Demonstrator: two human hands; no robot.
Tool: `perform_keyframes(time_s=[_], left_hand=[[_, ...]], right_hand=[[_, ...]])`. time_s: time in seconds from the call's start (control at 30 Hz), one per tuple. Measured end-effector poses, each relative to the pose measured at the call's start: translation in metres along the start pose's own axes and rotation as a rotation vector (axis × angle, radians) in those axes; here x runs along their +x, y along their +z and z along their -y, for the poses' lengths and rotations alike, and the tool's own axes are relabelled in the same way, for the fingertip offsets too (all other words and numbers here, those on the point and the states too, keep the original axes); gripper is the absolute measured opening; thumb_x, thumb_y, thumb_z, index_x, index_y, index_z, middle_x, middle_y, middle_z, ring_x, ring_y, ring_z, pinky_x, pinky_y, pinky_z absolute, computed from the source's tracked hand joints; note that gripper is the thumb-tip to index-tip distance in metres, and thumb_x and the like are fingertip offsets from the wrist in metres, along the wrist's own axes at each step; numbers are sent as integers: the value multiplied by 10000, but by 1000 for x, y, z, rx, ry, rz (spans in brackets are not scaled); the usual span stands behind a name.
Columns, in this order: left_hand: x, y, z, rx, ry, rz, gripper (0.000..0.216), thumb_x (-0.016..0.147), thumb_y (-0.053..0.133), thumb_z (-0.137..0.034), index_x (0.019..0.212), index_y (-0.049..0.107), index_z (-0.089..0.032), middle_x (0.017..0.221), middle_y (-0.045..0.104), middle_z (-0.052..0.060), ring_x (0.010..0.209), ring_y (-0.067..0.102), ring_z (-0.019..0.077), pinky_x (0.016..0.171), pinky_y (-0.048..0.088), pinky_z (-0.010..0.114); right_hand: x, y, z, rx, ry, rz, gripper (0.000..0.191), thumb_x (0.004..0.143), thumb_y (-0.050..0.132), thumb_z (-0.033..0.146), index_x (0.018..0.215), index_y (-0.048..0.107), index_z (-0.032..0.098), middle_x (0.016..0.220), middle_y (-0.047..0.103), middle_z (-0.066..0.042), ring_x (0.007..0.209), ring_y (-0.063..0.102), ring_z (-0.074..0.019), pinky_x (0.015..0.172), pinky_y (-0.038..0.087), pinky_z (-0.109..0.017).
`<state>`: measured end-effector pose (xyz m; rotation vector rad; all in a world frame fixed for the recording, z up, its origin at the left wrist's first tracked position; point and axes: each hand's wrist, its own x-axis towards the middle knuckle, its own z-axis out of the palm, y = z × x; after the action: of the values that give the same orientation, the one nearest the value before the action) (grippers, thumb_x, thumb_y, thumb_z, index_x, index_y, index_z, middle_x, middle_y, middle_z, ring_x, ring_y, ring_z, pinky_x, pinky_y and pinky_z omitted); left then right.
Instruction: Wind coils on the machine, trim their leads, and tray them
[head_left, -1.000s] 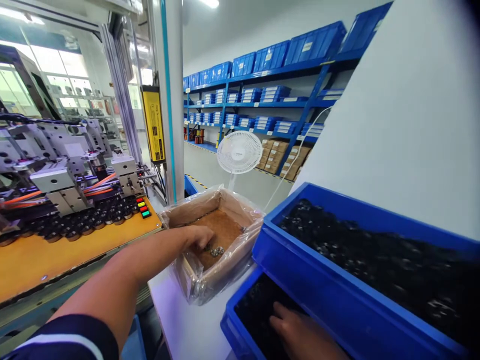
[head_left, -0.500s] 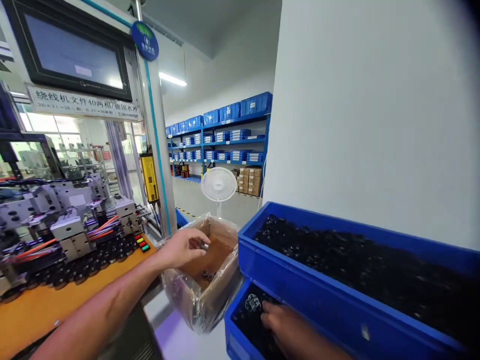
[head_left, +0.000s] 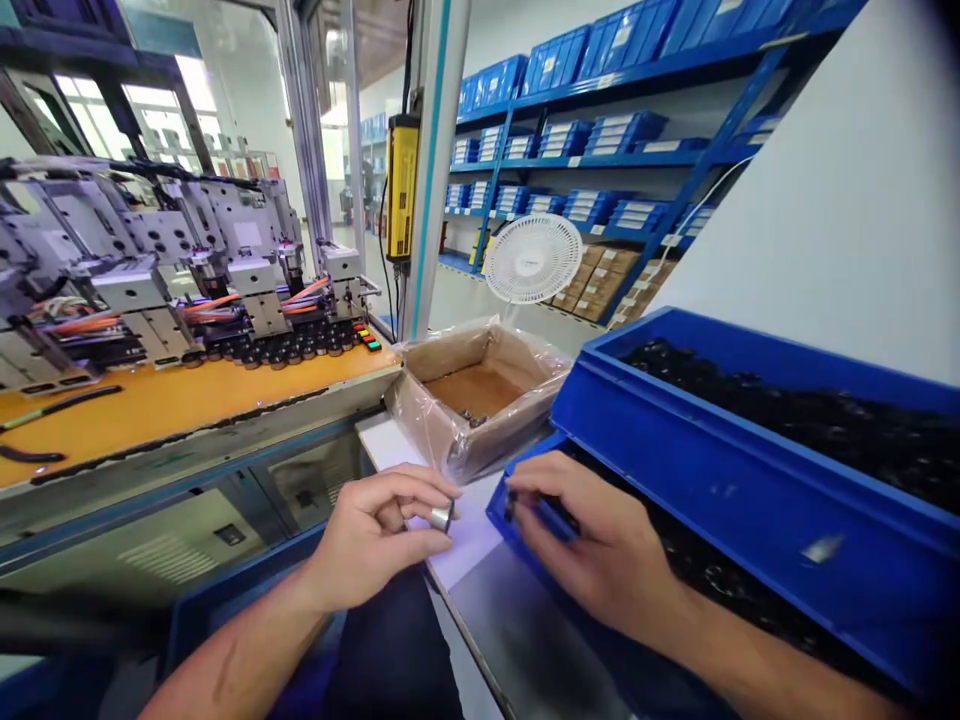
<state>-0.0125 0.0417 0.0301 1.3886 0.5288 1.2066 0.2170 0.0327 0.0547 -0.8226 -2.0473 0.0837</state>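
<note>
My left hand pinches a small silver metal cylinder with a dark end between thumb and fingertips, above the white tabletop. To its right, my right hand grips a small black part at its fingertips, over the corner of the lower blue bin. The two held pieces are apart from each other. Behind my right hand lie black parts inside the lower bin, partly hidden by the hand and the bin above.
A plastic-lined cardboard box with several small metal pieces stands beyond my hands. An upper blue bin full of black parts is at right. At left, a machine stands over an orange bench with pliers. A white fan is behind.
My left hand came back from over the cardboard box with the metal cylinder. My right hand lifted out of the lower bin with a black part. The view turned left and down.
</note>
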Motion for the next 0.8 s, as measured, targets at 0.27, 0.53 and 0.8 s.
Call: perform_keyframes(time_s=[0.27, 0.53, 0.8], left_hand=[[-18, 13, 13, -86, -60, -24, 355, 646, 818, -16, 938, 761, -209, 1025, 736, 55, 816, 692, 103, 738, 555, 174], [-22, 18, 21, -177, -112, -30, 365, 636, 832, -34, 951, 745, -196, 978, 754, 45, 858, 712, 136, 792, 583, 222], [-23, 23, 25, -233, -294, -43, 352, 629, 849, -67, 949, 767, -186, 888, 781, 36, 753, 721, 109, 722, 589, 182]], right_hand=[[-18, 16, 25, 135, 2, 16, 162, 863, 552, 46, 960, 597, 168, 870, 604, -55, 799, 605, -138, 669, 528, -246], [-19, 19, 24, 154, 12, 17, 170, 869, 551, 44, 969, 605, 171, 868, 604, -57, 783, 605, -138, 656, 536, -253], [-22, 24, 21, 195, 22, 18, 159, 857, 576, 39, 961, 611, 153, 892, 582, -62, 782, 593, -129, 653, 527, -242]])
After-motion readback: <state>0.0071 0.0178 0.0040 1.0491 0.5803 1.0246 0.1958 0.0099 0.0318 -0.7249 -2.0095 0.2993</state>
